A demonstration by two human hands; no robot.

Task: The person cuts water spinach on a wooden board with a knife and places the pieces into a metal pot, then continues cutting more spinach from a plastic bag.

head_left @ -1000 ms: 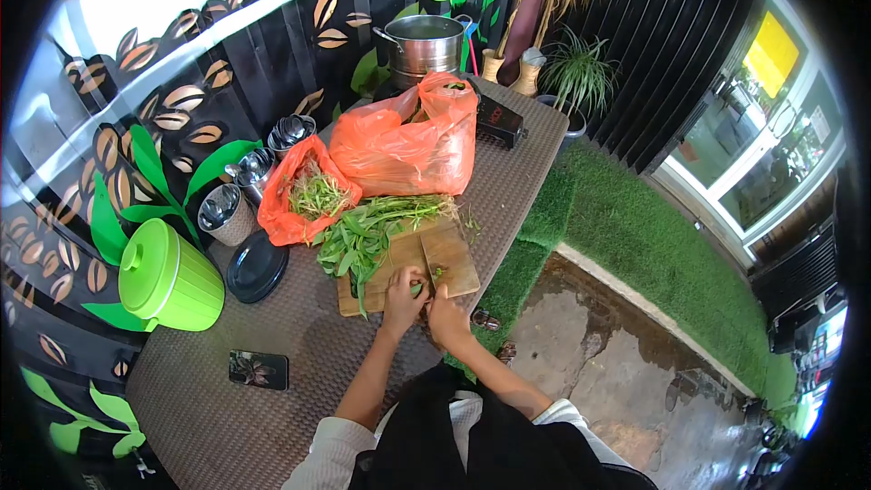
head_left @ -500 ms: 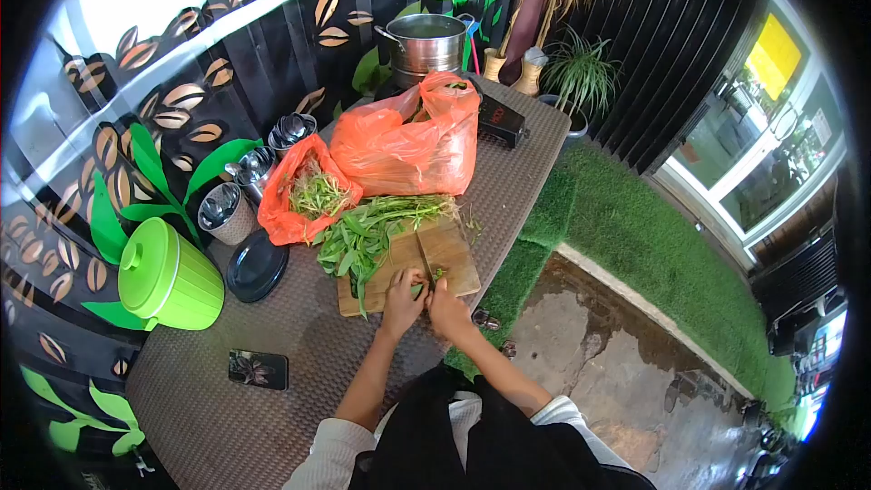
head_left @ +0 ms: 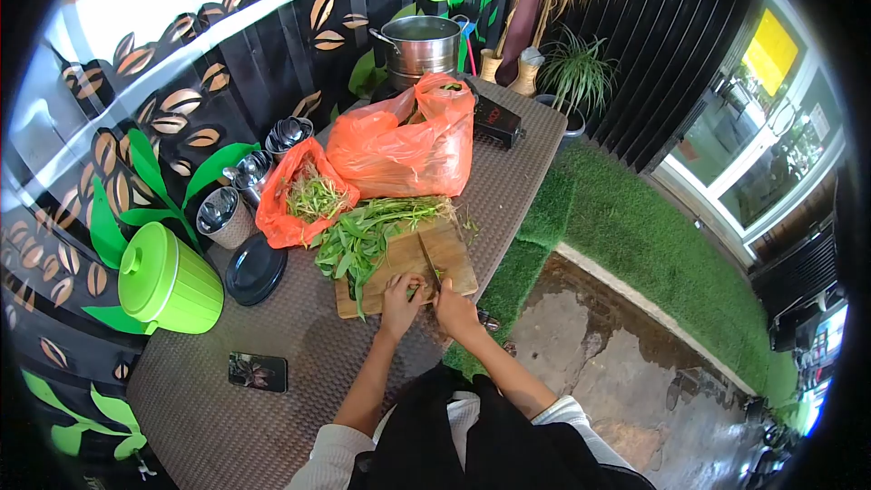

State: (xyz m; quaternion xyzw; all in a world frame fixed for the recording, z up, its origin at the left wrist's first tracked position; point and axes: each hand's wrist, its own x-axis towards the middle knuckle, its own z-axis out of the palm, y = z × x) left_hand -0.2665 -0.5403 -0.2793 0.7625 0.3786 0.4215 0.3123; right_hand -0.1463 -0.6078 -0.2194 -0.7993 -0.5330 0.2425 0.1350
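Note:
A wooden cutting board [head_left: 451,259] lies near the table's edge, with a leafy heap of greens [head_left: 349,243] and long stems across its far and left sides. My right hand [head_left: 456,313] is closed round the handle of a knife [head_left: 427,257], whose blade points away from me over the board. Just left of it, my left hand [head_left: 399,305] has its fingers curled over a small bunch of greens at the board's near edge. Little cut green bits lie by the blade.
Behind the board stand a small orange bag [head_left: 272,215] of trimmed stems and a larger orange bag [head_left: 408,154]. A steel pot [head_left: 425,54] is at the far end. Leftward are cutlery cups [head_left: 234,227], a dark plate [head_left: 256,270], a green bucket [head_left: 181,286] and a phone [head_left: 258,371].
My right hand and the knife have shifted slightly right, away from my left hand, widening the gap between them. The left hand has moved slightly left with the greens.

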